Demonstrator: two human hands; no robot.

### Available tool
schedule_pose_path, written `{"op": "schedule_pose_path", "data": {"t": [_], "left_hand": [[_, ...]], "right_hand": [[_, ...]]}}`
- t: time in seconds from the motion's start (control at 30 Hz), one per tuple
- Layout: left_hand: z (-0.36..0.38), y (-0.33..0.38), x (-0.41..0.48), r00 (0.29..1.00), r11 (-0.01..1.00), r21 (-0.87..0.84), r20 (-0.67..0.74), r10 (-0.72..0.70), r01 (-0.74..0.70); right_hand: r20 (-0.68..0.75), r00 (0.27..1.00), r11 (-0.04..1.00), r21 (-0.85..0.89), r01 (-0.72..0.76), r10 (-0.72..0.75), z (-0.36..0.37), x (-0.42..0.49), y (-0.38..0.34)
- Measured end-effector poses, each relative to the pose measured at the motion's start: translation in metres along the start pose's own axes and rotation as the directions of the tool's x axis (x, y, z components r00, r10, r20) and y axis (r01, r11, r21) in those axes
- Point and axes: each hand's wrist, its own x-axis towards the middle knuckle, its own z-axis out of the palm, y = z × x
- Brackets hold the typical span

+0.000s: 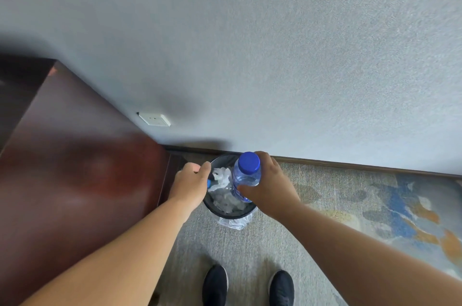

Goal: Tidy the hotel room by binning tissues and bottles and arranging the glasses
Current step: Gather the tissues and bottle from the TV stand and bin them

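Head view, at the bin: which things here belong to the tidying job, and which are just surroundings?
Job: clear plastic bottle with blue cap in right hand; black round bin; crumpled white tissues; left hand.
Surroundings: dark wooden desk; white wall socket; patterned carpet; black shoes.

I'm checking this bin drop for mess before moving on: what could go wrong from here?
1. The clear plastic bottle with the blue cap in the right hand hangs over the small black bin, which already holds crumpled white tissues; it might bounce out onto the carpet.
2. The left hand sits at the bin's rim and could tip it.
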Motion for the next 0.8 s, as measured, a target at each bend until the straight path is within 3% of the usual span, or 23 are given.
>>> {"op": "schedule_pose_path", "data": {"t": [0.17,0.33,0.53,0.8], "left_hand": [[-0.005,0.001,0.004,1.000,1.000,0.019,-0.005,-0.006,0.006],[-0.009,0.000,0.001,1.000,1.000,0.028,-0.007,0.013,-0.013],[-0.025,0.015,-0.005,0.999,0.999,0.041,-0.043,0.030,-0.029],[-0.063,0.060,-0.052,0.994,0.998,0.006,-0.089,0.065,-0.065]], "right_hand": [[0.003,1.000,1.000,0.004,-0.013,0.013,0.005,0.004,0.002],[0.102,0.993,0.992,-0.113,-0.051,0.063,0.006,0.003,0.007],[0.075,0.991,0.981,-0.167,-0.098,0.112,-0.011,-0.006,0.002],[0.059,0.998,0.985,-0.171,-0.010,0.020,-0.067,-0.040,-0.036]]}}
